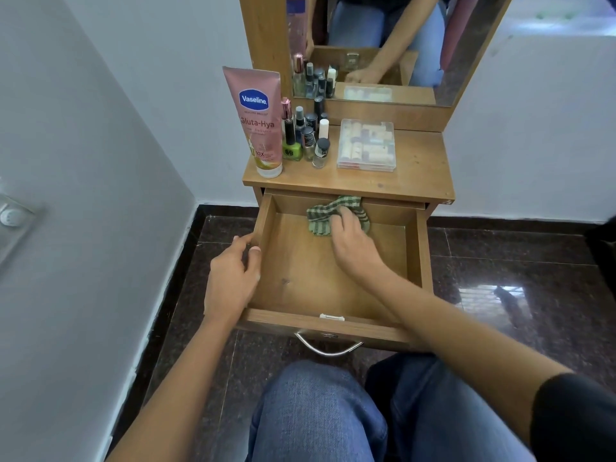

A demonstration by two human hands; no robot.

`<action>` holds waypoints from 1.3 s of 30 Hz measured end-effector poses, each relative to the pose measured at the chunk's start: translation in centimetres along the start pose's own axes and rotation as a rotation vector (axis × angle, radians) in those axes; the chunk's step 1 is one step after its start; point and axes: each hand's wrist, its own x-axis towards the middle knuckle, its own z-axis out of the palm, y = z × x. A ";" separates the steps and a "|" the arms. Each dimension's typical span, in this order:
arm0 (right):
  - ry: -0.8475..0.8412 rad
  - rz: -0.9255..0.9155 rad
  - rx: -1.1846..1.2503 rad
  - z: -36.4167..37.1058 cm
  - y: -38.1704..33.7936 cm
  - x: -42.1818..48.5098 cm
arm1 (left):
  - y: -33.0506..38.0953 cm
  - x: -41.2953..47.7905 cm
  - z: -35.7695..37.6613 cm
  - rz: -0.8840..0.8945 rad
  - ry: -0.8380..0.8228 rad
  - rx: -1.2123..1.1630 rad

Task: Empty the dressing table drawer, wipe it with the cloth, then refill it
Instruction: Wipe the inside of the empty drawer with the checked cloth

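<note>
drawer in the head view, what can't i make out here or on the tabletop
Head view only.
Rear of the drawer: hidden under the tabletop overhang.
Part of the cloth: covered by the right hand, far end at the overhang.
Contents of the clear box: blurred through the lid.
Labels on the small bottles: too small to read.
Palm of the left hand: turned away, against the drawer wall.

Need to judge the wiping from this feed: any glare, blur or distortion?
Head view: wide-angle bending at the edges; bright glare on the floor, none in the drawer; drawer evenly lit, sharp; cloth under the right hand readable; left hand, gripping the drawer's side, sharp.
</note>
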 end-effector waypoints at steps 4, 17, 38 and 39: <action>-0.064 -0.500 -0.628 -0.5 3.9 0.8 | 0.2 -0.1 -0.1 -0.017 0.000 0.005; -0.255 -0.889 -1.389 -2.0 7.0 4.3 | -0.3 -0.3 0.3 -0.019 -0.078 0.061; -0.374 -0.624 -1.239 -0.8 1.5 5.5 | 0.1 -0.2 0.1 0.063 -0.083 0.182; -0.382 -0.588 -1.199 -1.2 2.4 4.8 | 0.1 -0.2 0.1 0.059 -0.086 0.183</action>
